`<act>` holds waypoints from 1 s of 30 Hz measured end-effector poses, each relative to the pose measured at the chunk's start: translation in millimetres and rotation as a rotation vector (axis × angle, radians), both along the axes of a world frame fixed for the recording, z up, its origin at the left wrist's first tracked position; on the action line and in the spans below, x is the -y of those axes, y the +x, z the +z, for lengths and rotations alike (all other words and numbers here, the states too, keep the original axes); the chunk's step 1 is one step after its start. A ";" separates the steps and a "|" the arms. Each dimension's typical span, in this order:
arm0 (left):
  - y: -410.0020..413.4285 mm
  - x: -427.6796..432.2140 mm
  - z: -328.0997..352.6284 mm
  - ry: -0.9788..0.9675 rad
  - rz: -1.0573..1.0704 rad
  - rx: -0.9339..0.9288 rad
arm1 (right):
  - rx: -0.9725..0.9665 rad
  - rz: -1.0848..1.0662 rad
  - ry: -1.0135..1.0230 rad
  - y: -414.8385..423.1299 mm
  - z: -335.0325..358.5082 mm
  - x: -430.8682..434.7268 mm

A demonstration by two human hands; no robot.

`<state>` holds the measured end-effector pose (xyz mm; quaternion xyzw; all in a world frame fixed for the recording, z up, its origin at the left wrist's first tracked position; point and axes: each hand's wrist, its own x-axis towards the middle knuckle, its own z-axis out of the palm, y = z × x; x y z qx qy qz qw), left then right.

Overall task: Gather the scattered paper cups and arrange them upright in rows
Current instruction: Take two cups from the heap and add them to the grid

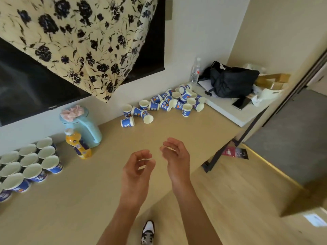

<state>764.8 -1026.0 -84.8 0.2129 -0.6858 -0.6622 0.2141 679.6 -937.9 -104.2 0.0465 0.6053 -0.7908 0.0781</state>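
Observation:
Several blue-and-white paper cups lie scattered in a pile [174,101] at the far side of the tan table [88,200], some on their sides, some upright. The nearest one [127,122] lies on its side. At the left edge, several cups stand upright in rows [30,165]. My left hand [137,171] and my right hand [176,156] hover over the middle of the table, both empty with loosely curled fingers, well short of the pile.
A light blue jug [83,128] with a pink cloth on top and an orange juice bottle [78,145] stand between the rows and the pile. A black bag [231,80], a water bottle [195,70] and a phone [240,103] lie on a white shelf at the right. A floral cloth hangs above.

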 end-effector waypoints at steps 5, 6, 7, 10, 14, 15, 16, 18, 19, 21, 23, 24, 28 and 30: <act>-49.0 -22.9 -5.9 0.036 -0.051 0.006 | 0.021 -0.043 0.013 -35.7 -10.5 -32.6; -61.1 -27.1 -8.1 0.047 -0.058 0.006 | 0.024 -0.054 0.014 -45.9 -13.5 -38.9; -73.8 -31.2 -10.9 0.057 -0.062 0.006 | 0.025 -0.067 0.016 -57.1 -15.4 -45.0; -115.7 -42.4 -16.5 0.104 -0.074 0.007 | 0.026 -0.105 0.043 -97.8 -18.3 -61.8; -172.0 -53.5 -17.3 0.170 -0.064 0.011 | 0.017 -0.106 0.097 -153.8 -11.5 -77.2; -186.9 -55.8 -17.8 0.178 -0.060 0.012 | 0.010 -0.100 0.108 -168.4 -11.0 -80.2; -201.2 -58.0 -17.4 0.180 -0.065 0.008 | 0.006 -0.096 0.116 -182.5 -11.0 -82.0; -228.6 -60.6 -16.3 0.181 -0.078 0.010 | 0.014 -0.087 0.129 -208.0 -11.6 -84.2; -240.9 -61.2 -15.9 0.178 -0.079 0.009 | 0.015 -0.075 0.127 -219.3 -13.5 -84.0; -260.6 -61.0 -15.9 0.175 -0.067 0.013 | 0.023 -0.043 0.160 -238.3 -18.8 -80.2; -275.0 -60.2 -16.6 0.180 -0.048 0.015 | 0.038 -0.010 0.196 -255.5 -25.8 -76.5; -282.1 -60.0 -17.4 0.178 -0.039 0.012 | 0.038 0.007 0.209 -264.8 -28.7 -74.7; -308.9 -60.6 -22.5 0.190 0.012 0.030 | 0.053 0.081 0.270 -304.4 -43.8 -69.7; -325.1 -62.2 -26.2 0.186 0.056 0.041 | 0.068 0.117 0.287 -330.4 -55.2 -69.8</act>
